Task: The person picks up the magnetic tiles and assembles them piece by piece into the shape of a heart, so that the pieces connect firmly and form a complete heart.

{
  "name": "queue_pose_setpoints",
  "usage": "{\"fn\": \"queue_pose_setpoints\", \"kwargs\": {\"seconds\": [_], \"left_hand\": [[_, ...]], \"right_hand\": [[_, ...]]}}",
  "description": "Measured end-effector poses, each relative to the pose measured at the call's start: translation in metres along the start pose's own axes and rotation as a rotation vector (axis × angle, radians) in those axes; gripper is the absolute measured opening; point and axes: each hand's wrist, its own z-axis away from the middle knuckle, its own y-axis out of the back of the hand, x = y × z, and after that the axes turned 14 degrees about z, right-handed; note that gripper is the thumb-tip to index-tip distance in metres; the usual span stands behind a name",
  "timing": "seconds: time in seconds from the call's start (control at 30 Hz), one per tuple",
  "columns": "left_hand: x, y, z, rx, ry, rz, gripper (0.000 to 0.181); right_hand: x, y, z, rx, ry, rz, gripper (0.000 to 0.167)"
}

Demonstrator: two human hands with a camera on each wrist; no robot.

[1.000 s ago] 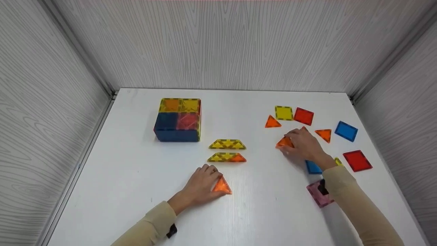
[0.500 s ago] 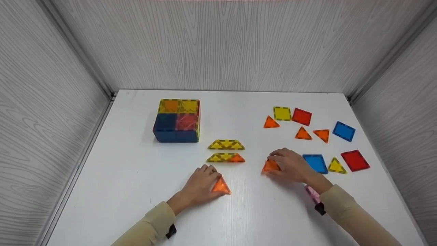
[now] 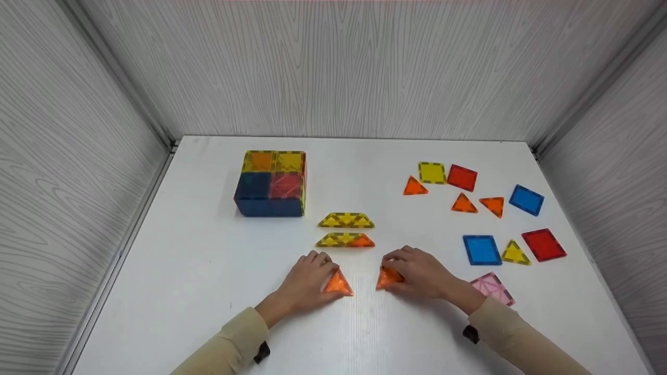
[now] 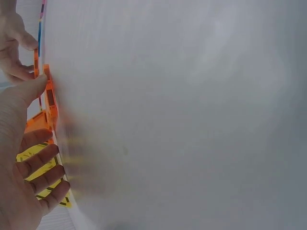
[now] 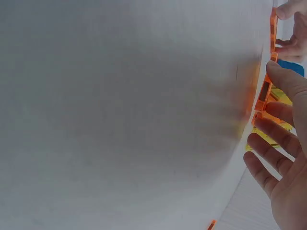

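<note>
My left hand (image 3: pixel 307 278) pinches an orange triangle tile (image 3: pixel 339 284) by its edges, low over the table. Across a small gap, my right hand (image 3: pixel 421 273) pinches another orange triangle tile (image 3: pixel 387 278) between thumb and fingers. In the left wrist view, the thumb rests on the rim of the orange tile (image 4: pixel 51 98); the right wrist view shows the other orange tile (image 5: pixel 264 91) held likewise. Just beyond the hands lie two flat trapezoids, one all yellow (image 3: pixel 346 220) and one yellow with an orange end (image 3: pixel 345 240).
A box of coloured tiles (image 3: pixel 271 185) stands at back left. To the right lie loose tiles: orange triangles (image 3: pixel 464 203), a yellow square (image 3: pixel 432 173), red squares (image 3: pixel 544 245), blue squares (image 3: pixel 482 250), a yellow triangle (image 3: pixel 515 253) and a pink square (image 3: pixel 493 289).
My right hand has carried its orange triangle tile from the loose tiles leftward and nearer, beside the left hand's tile. The left hand has stayed in place.
</note>
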Motion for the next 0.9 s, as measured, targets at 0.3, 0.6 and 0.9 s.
{"fn": "queue_pose_setpoints", "kwargs": {"seconds": [0.3, 0.6, 0.9], "left_hand": [[0.000, 0.001, -0.001, -0.018, 0.021, 0.004, 0.064], [0.001, 0.000, -0.002, -0.014, 0.019, -0.007, 0.062], [0.000, -0.002, -0.001, 0.011, -0.012, -0.036, 0.062]], "right_hand": [[-0.016, -0.003, -0.013, -0.003, 0.087, 0.002, 0.049], [-0.024, -0.005, -0.022, 0.044, 0.098, 0.052, 0.045], [-0.033, -0.010, -0.038, 0.106, 0.161, 0.102, 0.040]]}}
